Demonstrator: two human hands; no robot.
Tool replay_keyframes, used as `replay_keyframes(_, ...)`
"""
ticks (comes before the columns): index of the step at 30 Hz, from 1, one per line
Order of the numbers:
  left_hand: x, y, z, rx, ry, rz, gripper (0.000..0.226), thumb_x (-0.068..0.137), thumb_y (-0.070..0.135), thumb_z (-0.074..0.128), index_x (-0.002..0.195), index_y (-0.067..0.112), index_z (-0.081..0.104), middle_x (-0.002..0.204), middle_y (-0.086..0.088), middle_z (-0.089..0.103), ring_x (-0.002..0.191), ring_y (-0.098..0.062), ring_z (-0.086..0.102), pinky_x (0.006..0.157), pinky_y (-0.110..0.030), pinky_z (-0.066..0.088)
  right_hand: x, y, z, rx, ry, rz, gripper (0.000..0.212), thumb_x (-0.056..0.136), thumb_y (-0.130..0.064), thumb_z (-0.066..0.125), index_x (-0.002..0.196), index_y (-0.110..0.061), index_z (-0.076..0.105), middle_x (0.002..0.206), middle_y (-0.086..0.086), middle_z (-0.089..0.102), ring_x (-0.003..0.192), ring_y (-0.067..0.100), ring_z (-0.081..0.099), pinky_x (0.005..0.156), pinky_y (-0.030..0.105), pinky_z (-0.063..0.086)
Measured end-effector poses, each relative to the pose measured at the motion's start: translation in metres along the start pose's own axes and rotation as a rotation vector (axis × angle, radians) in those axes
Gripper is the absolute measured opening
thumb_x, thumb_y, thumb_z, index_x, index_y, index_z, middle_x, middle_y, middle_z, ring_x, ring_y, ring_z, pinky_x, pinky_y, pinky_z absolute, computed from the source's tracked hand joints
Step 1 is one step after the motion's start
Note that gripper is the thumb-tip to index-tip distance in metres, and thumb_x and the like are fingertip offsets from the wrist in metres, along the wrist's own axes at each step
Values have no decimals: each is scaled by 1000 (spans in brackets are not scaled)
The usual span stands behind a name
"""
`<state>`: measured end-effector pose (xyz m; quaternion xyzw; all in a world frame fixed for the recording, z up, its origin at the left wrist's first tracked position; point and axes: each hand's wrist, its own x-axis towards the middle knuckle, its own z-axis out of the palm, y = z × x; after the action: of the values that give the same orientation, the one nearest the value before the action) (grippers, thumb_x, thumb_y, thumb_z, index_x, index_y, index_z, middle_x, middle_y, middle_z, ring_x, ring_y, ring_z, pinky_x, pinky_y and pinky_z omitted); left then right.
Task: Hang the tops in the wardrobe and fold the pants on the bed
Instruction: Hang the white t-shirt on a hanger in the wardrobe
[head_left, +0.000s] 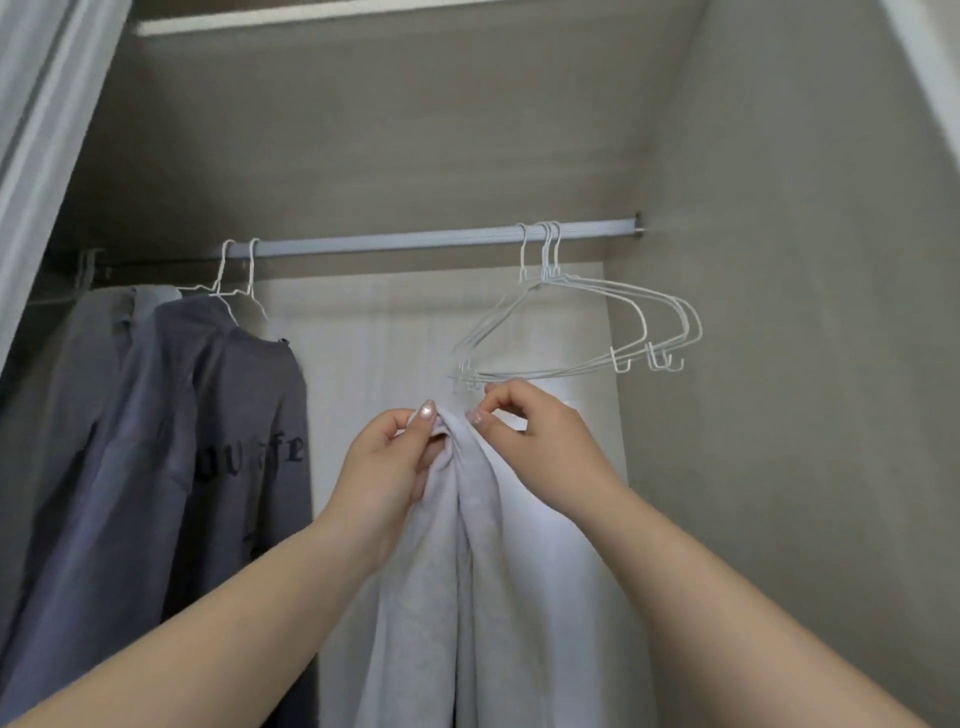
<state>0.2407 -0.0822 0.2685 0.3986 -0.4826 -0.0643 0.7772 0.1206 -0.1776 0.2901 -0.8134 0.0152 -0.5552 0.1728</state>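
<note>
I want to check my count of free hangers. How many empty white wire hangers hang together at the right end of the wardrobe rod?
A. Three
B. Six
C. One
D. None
A: three hooks sit close together on the rod, and the empty hangers show three separate end loops at their right side, above the white top that both hands hold.

Pale lilac-white top (488, 545) at 6 o'clock, plain; slate-blue top (228, 441) at 9 o'clock bore black gothic lettering; grey garment (78, 364) beyond it, plain; white wire hangers (587, 332) at 2 o'clock; silver-grey rail (389, 241); beige wardrobe wall (779, 260), faintly textured; pearly nails.
</note>
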Motion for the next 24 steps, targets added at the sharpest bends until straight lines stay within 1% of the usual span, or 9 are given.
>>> replay_keyframes(1, 9, 0, 5, 9, 9, 4, 28, 94, 34, 57, 92, 7, 61, 99, -32, 64, 88, -30, 55, 89, -48, 44, 14, 4, -10, -136, 40, -37, 8, 87, -40, 61, 88, -32, 60, 108, -18, 61, 111, 7, 55, 88, 27, 44)
replay_keyframes(3, 29, 0, 14, 25, 21, 26, 26, 94, 33, 57, 88, 8, 60, 92, -25, 63, 86, -29, 54, 84, -46, 43, 43, 12, -31, -451, 119, -108, 19, 89, -40, 57, 103, -27, 61, 119, -6, 59, 113, 16, 52, 88, 30, 41)
replay_keyframes(6, 54, 2, 27, 60, 19, 55, 24, 94, 31, 57, 82, 10, 58, 86, -17, 61, 81, -25, 56, 78, -38, 44, 82, 24, -62, -888, 166, -154, 35, 92, -36, 54, 122, -18, 57, 136, 3, 48, 128, 23, 39, 100, 33, 33)
replay_keyframes(9, 79, 3, 37, 99, 8, 94, 24, 94, 30, 58, 78, 13, 58, 80, -11, 63, 74, -22, 57, 70, -30, 45, 110, 37, -88, -1261, 119, -95, 41, 91, -26, 54, 130, -12, 51, 149, 14, 32, 140, 27, 24, 113, 40, 18)
replay_keyframes(11, 91, 5, 42, 121, 11, 120, 24, 94, 30, 58, 77, 13, 59, 79, -9, 64, 72, -20, 58, 65, -29, 45, 118, 40, -101, -1411, 103, -22, 41, 90, -19, 54, 129, -12, 51, 144, 16, 36, 138, 29, 27, 111, 42, 21)
replay_keyframes(14, 106, 5, 45, 131, 19, 149, 24, 94, 30, 58, 78, 13, 59, 80, -10, 64, 74, -22, 58, 71, -31, 46, 125, 42, -117, -1511, 125, -23, 34, 87, -9, 50, 120, -13, 55, 124, 11, 53, 119, 29, 46, 96, 37, 33)
replay_keyframes(18, 118, 5, 44, 120, 27, 179, 23, 93, 30, 59, 78, 12, 59, 82, -10, 64, 77, -22, 59, 77, -35, 47, 130, 46, -119, -1558, 123, -106, 34, 79, -3, 57, 111, -14, 57, 110, 6, 61, 106, 28, 54, 79, 33, 33)
replay_keyframes(21, 123, 3, 39, 118, 30, 190, 22, 93, 29, 59, 81, 11, 59, 83, -10, 65, 75, -20, 60, 76, -34, 48, 137, 53, -111, -1445, 134, -57, 30, 86, -6, 52, 115, -12, 57, 110, 10, 59, 105, 30, 55, 71, 31, 34)
replay_keyframes(24, 125, 1, 33, 127, 32, 185, 23, 93, 30, 59, 80, 12, 60, 84, -10, 66, 76, -20, 62, 77, -35, 49, 142, 59, -101, -1422, 144, 16, 30, 89, -10, 52, 118, -10, 57, 118, 11, 51, 112, 29, 48, 74, 33, 38)
